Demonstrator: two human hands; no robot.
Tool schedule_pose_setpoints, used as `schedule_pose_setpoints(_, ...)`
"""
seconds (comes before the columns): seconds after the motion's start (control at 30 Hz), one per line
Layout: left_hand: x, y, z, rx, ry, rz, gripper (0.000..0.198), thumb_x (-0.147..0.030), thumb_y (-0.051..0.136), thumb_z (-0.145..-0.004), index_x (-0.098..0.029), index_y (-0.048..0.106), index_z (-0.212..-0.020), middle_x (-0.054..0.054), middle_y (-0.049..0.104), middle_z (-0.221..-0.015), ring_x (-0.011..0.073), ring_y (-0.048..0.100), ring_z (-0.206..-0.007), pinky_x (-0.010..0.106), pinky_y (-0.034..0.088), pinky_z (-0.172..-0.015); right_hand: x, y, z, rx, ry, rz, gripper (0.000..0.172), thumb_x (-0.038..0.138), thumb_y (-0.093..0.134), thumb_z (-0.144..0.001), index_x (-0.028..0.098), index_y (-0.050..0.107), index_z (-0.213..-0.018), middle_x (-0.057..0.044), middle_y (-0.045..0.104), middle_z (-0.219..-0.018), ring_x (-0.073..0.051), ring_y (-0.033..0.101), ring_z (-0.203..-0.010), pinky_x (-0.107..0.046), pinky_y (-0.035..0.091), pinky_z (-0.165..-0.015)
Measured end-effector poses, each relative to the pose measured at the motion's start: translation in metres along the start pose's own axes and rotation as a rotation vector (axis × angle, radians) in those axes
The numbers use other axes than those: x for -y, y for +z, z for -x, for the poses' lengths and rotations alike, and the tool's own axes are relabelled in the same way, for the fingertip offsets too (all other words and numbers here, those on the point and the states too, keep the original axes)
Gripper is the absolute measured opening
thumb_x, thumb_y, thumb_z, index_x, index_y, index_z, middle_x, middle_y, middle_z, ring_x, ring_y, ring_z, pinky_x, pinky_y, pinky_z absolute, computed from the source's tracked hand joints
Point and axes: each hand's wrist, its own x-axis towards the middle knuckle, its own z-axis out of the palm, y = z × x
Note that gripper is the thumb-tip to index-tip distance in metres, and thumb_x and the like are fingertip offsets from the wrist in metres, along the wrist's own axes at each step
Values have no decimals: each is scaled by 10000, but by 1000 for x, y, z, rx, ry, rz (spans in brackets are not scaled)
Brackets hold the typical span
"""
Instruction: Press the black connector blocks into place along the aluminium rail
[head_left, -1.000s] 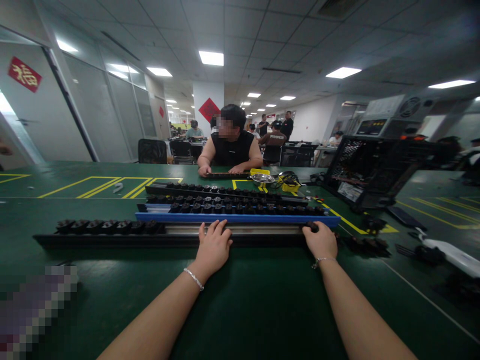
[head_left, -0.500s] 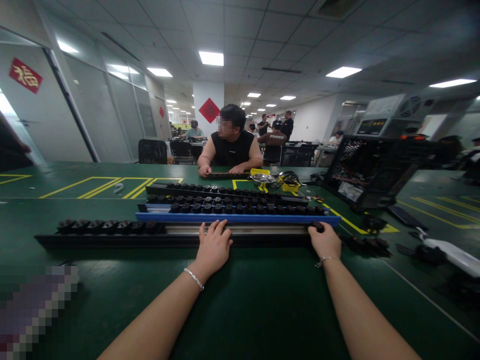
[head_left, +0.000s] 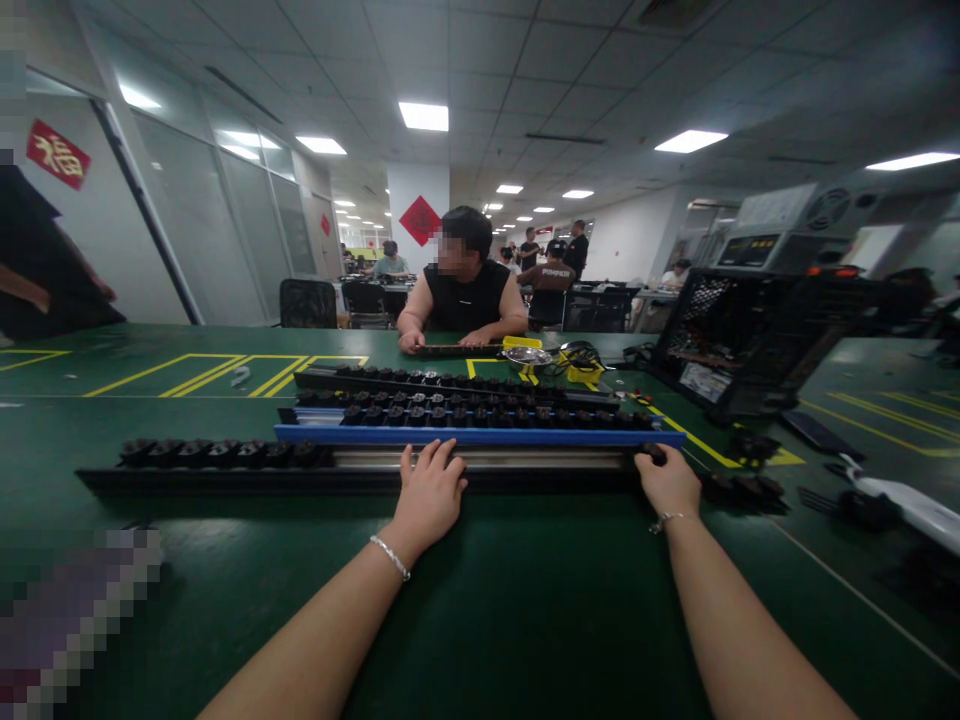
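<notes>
A long black track (head_left: 525, 482) with a pale metallic channel lies crosswise in front of me. Several small black modules (head_left: 221, 452) sit side by side in its left part. My left hand (head_left: 433, 487) rests over the channel near the middle, fingers stretched out and slightly apart. At the track's right end, my right hand (head_left: 670, 482) is closed on a small black module (head_left: 655, 454), mostly hidden by the fingers. Just behind lies a blue track (head_left: 480, 435) with more black modules along it, and another black track (head_left: 352, 380) lies beyond that.
Several loose black modules (head_left: 750, 490) lie right of my right hand. Farther right stand an open computer case (head_left: 720, 340) and a white device (head_left: 915, 505). A metal bowl (head_left: 527, 356) is near a seated person (head_left: 472, 290) across the green table (head_left: 540, 620).
My right hand has moved a little to the right with the module, toward the track's end. My left hand stays on the track. At far left, a standing person has come further into view.
</notes>
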Motion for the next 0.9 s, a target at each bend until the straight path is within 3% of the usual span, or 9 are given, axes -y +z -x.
schedule_pose_setpoints(0.5,1,0,0,2,6,-7,187,-251,471,-820,-264,586,-967,52,497,-1323,271,385,-1246,601,177,-1033,-8,3,-10,-19,-59,6,473,355,471,-718,120,598,-1109,-129,638,-911,-246,578,-814,-348,436,-754)
schedule_pose_setpoints(0.67,1,1,0,-6,4,-10,184,-256,480,-819,-265,589,-967,51,501,-1320,268,391,-1239,598,172,-1036,-20,1,-21,-59,71,5,443,323,486,-705,111,617,-1072,-145,641,-921,-270,580,-832,-374,442,-755)
schedule_pose_setpoints(0.9,2,0,2,-14,24,1,204,-277,466,-833,-268,593,-992,52,504,-1320,267,397,-1239,590,177,-1041,-36,5,-29,-50,45,18,433,363,540,-670,161,642,-1039,-132,640,-954,-274,577,-838,-383,450,-742)
